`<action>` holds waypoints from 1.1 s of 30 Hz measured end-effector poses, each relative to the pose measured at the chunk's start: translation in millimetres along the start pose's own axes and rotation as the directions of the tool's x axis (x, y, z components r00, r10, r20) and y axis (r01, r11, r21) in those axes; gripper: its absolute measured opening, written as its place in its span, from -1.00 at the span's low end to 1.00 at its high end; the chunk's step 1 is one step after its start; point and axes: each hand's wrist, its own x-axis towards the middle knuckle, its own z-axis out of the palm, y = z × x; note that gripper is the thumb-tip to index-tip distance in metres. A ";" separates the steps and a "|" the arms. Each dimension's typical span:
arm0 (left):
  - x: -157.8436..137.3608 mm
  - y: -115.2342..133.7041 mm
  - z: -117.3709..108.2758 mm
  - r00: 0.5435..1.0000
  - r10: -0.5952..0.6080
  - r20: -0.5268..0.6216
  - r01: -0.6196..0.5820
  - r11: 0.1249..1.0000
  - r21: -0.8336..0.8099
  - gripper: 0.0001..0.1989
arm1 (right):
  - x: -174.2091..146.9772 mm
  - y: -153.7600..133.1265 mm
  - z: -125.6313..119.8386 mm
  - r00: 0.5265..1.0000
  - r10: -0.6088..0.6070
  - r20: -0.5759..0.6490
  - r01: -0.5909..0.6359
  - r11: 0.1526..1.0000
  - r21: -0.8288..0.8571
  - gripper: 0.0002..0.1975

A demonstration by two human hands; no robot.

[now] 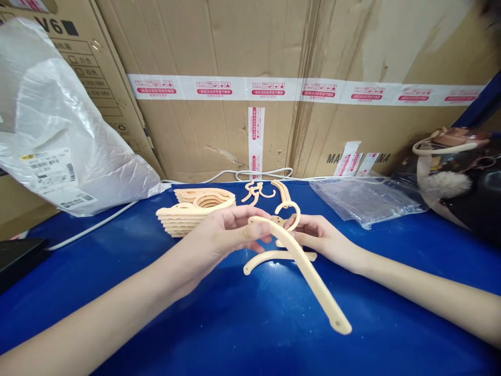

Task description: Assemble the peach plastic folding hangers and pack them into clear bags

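The scene is bright and rather even, with light that seems to come from above. A soft glare lies on the blue worktop [242, 334], and the white bag [70, 125] shines in its folds. The hanger arm [309, 271] is quite clear; the dark bag [477, 193] loses detail. Toward the edges, shapes look stretched and softer.

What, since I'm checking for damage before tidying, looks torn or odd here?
The big cardboard box has a ragged pale scrape left of its vertical tape, odd against the smoother brown around it.

Smooth plastic hanger arm [307, 269]
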 end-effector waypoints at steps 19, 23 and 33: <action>-18.0 -33.1 18.2 0.993 0.120 0.006 -0.051 0.373 0.927 -0.82 | 4.5 -1.5 0.9 0.999 0.042 0.002 -0.042 0.990 0.137 -0.86; -17.2 -39.3 17.0 0.985 0.147 0.086 -0.125 0.285 0.950 -0.89 | 4.3 0.4 1.2 0.999 0.047 0.002 -0.046 0.976 0.215 -0.89; -14.8 -40.2 13.5 0.981 0.175 0.079 -0.159 0.507 0.847 -0.77 | 4.9 -1.5 -1.0 0.999 0.038 0.034 -0.045 0.967 0.252 -0.88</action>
